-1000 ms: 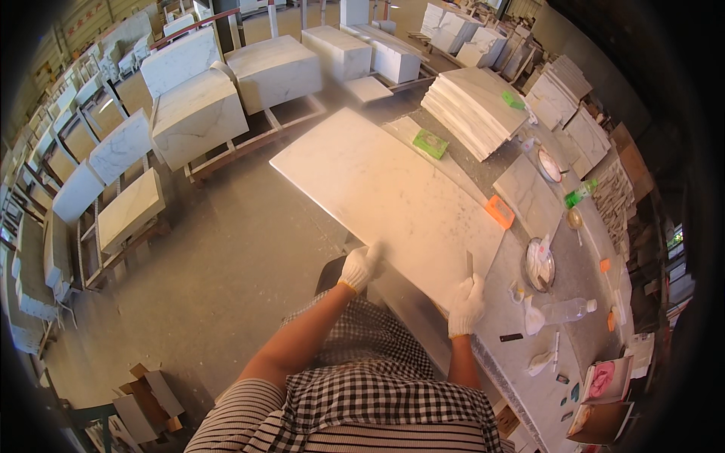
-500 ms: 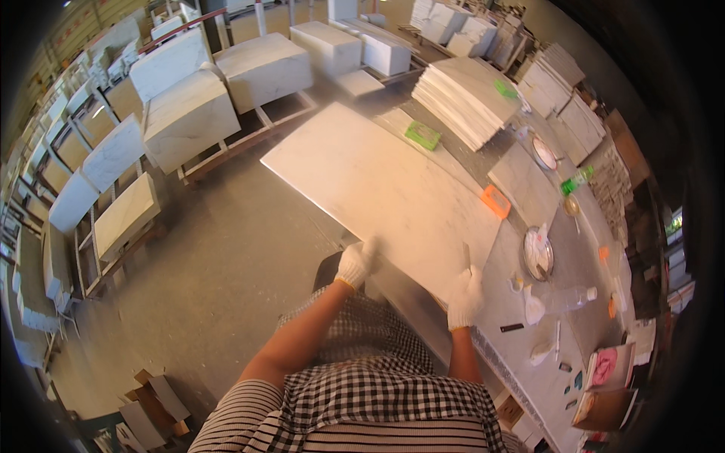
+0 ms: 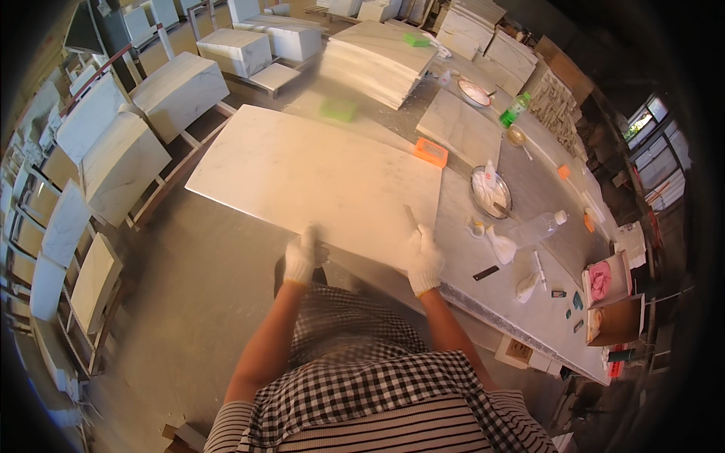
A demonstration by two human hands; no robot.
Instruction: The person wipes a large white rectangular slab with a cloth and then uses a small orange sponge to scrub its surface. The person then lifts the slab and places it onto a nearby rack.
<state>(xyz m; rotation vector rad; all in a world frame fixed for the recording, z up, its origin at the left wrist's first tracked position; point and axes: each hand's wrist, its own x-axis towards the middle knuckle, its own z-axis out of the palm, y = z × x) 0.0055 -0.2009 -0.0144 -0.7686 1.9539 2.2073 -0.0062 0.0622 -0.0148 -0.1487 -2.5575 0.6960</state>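
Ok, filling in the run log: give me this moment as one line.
left hand: gloved, gripping slab edge | right hand: gloved, on slab edge | marble slab: flat, overhanging workbench

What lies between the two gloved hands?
In the head view, only the near edge of the white marble slab runs between left hand and right hand.

Both arms reach forward, the gloved left hand and gloved right hand with fingers curled closed.
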